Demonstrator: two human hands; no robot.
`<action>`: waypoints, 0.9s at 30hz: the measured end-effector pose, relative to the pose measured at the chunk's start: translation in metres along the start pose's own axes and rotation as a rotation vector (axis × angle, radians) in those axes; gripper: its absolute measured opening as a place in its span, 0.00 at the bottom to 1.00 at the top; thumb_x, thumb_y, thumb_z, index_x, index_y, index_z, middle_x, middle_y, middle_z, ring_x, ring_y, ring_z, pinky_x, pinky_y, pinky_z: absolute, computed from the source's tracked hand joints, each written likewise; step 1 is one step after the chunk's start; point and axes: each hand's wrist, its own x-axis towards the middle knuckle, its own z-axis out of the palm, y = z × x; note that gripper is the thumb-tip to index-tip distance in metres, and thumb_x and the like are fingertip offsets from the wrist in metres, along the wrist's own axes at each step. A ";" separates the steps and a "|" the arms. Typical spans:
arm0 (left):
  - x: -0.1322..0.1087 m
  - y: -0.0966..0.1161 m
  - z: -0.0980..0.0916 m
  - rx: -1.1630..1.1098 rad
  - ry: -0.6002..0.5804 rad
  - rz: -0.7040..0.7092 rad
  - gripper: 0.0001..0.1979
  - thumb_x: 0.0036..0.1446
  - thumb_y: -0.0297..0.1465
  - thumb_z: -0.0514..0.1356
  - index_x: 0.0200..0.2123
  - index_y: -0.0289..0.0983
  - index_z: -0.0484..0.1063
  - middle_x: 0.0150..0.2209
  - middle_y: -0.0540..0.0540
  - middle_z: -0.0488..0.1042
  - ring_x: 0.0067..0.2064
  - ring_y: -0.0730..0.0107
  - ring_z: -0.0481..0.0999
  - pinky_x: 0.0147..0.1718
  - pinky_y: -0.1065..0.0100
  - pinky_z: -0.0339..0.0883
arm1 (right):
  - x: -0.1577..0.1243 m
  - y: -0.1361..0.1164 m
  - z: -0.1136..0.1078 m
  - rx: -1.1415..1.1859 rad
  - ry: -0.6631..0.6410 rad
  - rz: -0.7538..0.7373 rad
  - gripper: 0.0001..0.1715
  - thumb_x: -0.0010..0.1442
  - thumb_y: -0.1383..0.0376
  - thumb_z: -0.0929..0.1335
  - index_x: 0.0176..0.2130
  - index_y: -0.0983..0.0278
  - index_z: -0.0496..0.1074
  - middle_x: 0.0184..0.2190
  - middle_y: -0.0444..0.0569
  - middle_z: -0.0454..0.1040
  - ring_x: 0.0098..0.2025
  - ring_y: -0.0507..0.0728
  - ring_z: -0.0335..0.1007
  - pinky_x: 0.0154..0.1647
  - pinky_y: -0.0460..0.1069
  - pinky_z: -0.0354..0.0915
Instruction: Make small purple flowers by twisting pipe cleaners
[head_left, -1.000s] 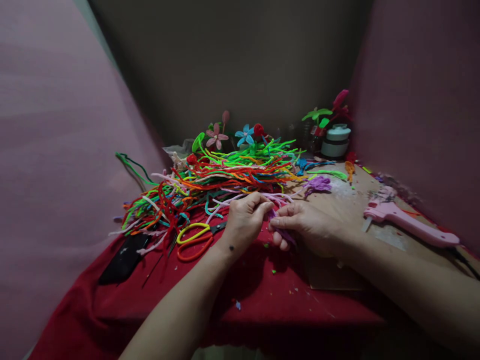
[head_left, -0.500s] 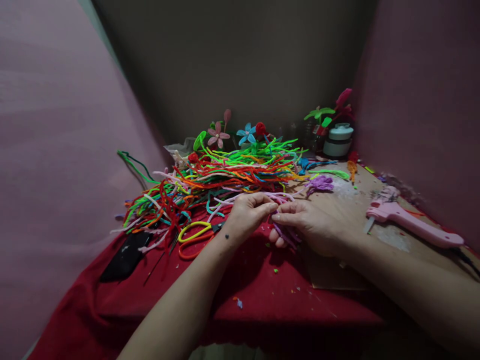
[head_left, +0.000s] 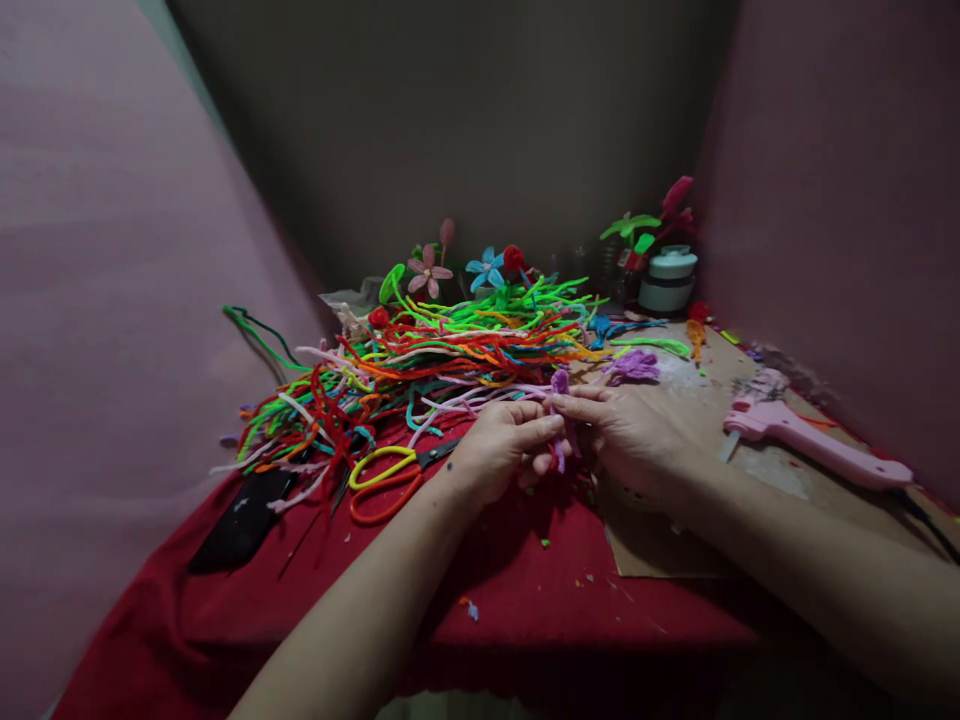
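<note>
Between my hands is a purple pipe cleaner piece [head_left: 560, 384], folded, its top standing above the fingertips and its ends hanging below. My left hand [head_left: 502, 445] pinches it from the left with thumb and fingers. From the right, my right hand [head_left: 626, 425] grips the same piece, partly hiding it. Just behind the right hand lies a purple pipe cleaner bundle [head_left: 634, 366]. Scissors [head_left: 386, 492] with yellow and orange handles rest left of my left wrist, their blades partly behind it.
A heap of colourful pipe cleaners [head_left: 457, 345] covers the back of the red cloth [head_left: 525, 600]. Pipe cleaner flowers [head_left: 429, 272] and a lidded jar [head_left: 667, 280] stand behind. A pink glue gun [head_left: 817, 440] lies on cardboard [head_left: 675, 540] at right; a flat black object [head_left: 244, 520] lies at left.
The purple piece has been turned more upright, and its top now shows above my fingers. My left fingers have shifted lower along it. The whole view has moved slightly.
</note>
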 end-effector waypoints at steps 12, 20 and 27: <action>-0.002 -0.001 0.012 0.084 0.054 0.000 0.12 0.48 0.35 0.61 0.25 0.35 0.61 0.19 0.55 0.65 0.14 0.85 0.57 0.10 0.80 0.47 | 0.002 -0.001 0.003 0.063 0.177 -0.026 0.09 0.43 0.66 0.73 0.26 0.67 0.69 0.19 0.43 0.68 0.18 0.49 0.62 0.18 0.46 0.59; -0.007 0.006 0.010 0.257 -0.073 0.019 0.20 0.45 0.29 0.62 0.42 0.37 0.60 0.19 0.56 0.66 0.15 0.79 0.63 0.12 0.78 0.55 | 0.004 -0.015 0.002 0.129 0.350 0.013 0.08 0.46 0.70 0.70 0.21 0.66 0.65 0.16 0.41 0.64 0.18 0.47 0.57 0.19 0.45 0.56; 0.002 -0.004 -0.005 0.778 0.253 0.642 0.12 0.52 0.24 0.58 0.42 0.37 0.69 0.31 0.50 0.68 0.31 0.77 0.68 0.30 0.75 0.63 | 0.008 -0.014 -0.003 0.192 0.303 0.066 0.07 0.47 0.73 0.68 0.22 0.65 0.66 0.17 0.42 0.66 0.20 0.48 0.59 0.22 0.44 0.58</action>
